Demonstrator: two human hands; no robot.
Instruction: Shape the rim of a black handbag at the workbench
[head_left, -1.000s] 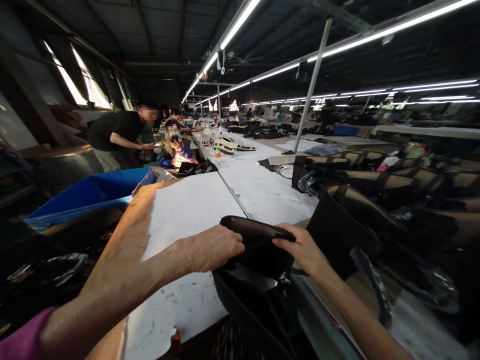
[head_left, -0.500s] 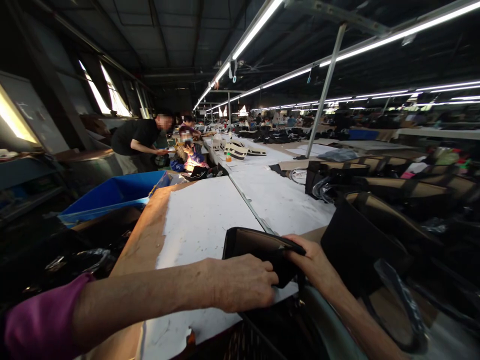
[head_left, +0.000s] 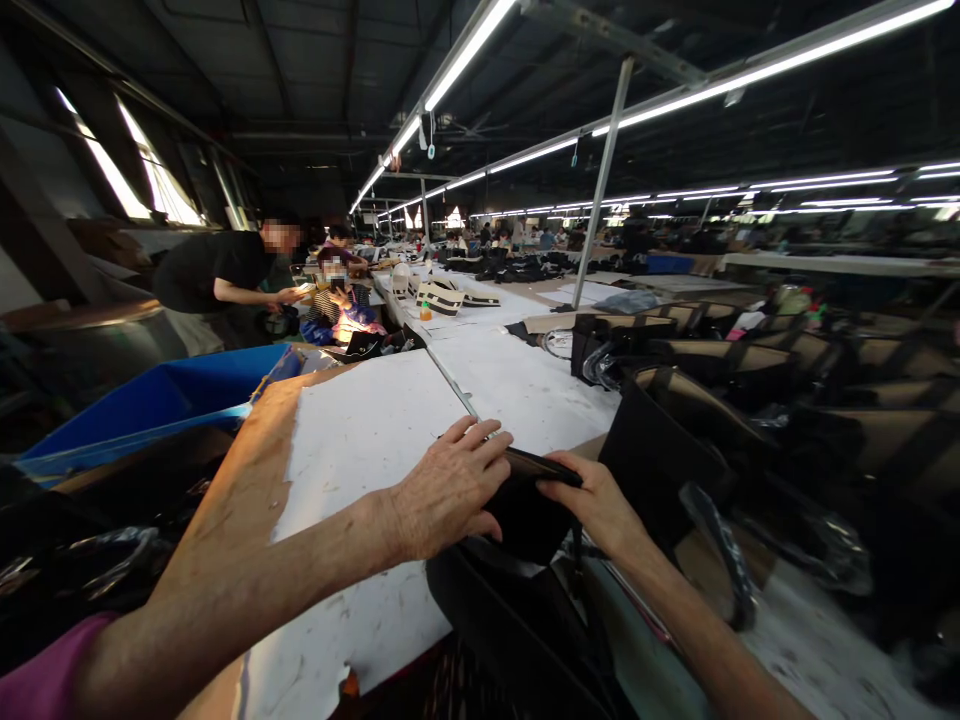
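A black bag (head_left: 525, 510) stands at the near edge of the white-topped worktable (head_left: 367, 420), its mouth facing up. My left hand (head_left: 450, 485) lies over the bag's left rim with the fingers spread and pressing down on it. My right hand (head_left: 596, 505) grips the right side of the rim, thumb on top and fingers curled underneath. More black bag material (head_left: 510, 630) hangs below, toward me. My left arm wears a purple sleeve (head_left: 45, 680).
Tan and black bags (head_left: 697, 420) stand in a row on the right. A blue bin (head_left: 150, 400) sits at the left, dark bags with plastic (head_left: 82, 560) below it. People (head_left: 225, 275) work at the far end of the long table. A metal post (head_left: 600, 190) rises mid-table.
My left hand has moved from gripping the bag's near side to lying spread on top of its rim. The bag's mouth has been pressed flatter. My right hand stays on the rim.
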